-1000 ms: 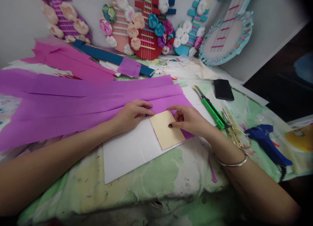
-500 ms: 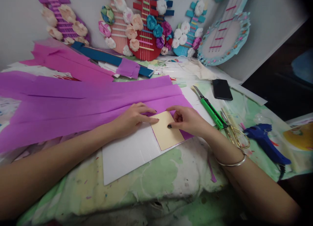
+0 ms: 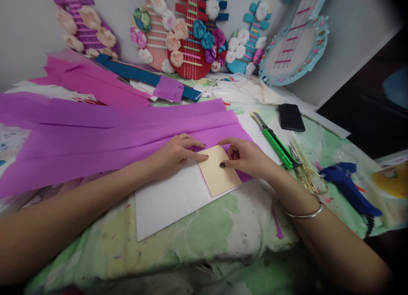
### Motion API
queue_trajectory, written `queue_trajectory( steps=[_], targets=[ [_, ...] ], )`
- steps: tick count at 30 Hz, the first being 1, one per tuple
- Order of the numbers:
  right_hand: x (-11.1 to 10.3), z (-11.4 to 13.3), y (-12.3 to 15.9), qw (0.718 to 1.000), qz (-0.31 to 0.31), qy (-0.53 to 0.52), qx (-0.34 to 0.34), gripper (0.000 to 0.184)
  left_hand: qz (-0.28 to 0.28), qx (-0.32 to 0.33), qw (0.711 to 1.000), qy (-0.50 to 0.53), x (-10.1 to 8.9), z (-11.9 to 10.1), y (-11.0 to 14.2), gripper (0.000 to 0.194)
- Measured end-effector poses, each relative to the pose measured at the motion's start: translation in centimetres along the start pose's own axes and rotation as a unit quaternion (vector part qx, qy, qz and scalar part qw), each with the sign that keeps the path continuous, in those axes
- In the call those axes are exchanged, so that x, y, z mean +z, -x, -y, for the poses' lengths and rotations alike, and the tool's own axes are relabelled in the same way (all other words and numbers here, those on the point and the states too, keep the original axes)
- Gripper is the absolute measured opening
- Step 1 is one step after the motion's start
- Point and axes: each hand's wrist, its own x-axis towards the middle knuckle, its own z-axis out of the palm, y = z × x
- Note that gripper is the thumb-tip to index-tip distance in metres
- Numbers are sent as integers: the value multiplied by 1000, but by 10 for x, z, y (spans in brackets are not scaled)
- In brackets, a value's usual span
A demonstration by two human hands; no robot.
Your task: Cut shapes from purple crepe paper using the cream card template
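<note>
A cream rectangular card (image 3: 219, 176) lies on the purple crepe paper (image 3: 134, 125) and over a white board (image 3: 168, 201). A thin purple edge shows along the card's left side. My left hand (image 3: 178, 154) is open, its thumb resting on the card's upper left corner and its fingers stretched over the purple paper. My right hand (image 3: 242, 157) is closed on the card's right side: the index finger touches the top edge, the thumb presses on its face, the other fingers are curled. Beneath that palm, part of the card and paper is hidden.
To the right lie a green utility knife (image 3: 277, 146) with its blade out, gold-handled scissors (image 3: 307, 176), a blue glue gun (image 3: 350, 188) and a black phone-like slab (image 3: 291, 117). Several decorated toy guitars (image 3: 191, 59) lean on the wall. Pink paper (image 3: 86, 78) lies back left.
Both hands keep their places on the card. The whole view has shifted very slightly; nothing else visibly differs.
</note>
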Motion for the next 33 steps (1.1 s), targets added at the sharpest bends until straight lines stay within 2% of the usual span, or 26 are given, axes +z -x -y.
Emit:
queue_trajectory(
  steps=[8, 14, 17, 21, 24, 26, 28, 30, 32, 33],
  targets=[
    [-1, 1, 0, 1000, -5, 12, -1, 48, 22, 34, 998, -51, -4, -8, -2, 30],
    [0, 2, 1, 1000, -5, 17, 6, 49, 17, 31, 998, -55, -4, -15, -4, 30],
    [-1, 1, 0, 1000, -9, 25, 4, 47, 30, 24, 997, -61, -3, -27, -6, 28],
    [0, 2, -1, 999, -4, 45, -1, 34, 69, -15, 994, -85, -3, -51, -15, 29],
    [2, 4, -1, 998, 4, 64, -7, 18, 127, -52, 983, -121, -3, -68, -28, 42],
    [1, 5, 0, 998, 1, 64, -14, 21, 166, -70, 974, -138, -2, -77, -37, 49],
    [-5, 5, 1, 998, -31, 60, -18, 31, 192, -78, 965, -161, -1, -84, -44, 57],
    [-18, -1, 1, 990, -116, 83, -2, 33, 203, -83, 959, -181, 2, -88, -46, 63],
    [-35, -12, 1, 956, -241, 161, 50, 24, 201, -87, 958, -185, 5, -90, -46, 66],
    [-43, -20, 1, 934, -280, 207, 84, 23, 195, -87, 960, -182, 6, -89, -45, 66]
  ],
)
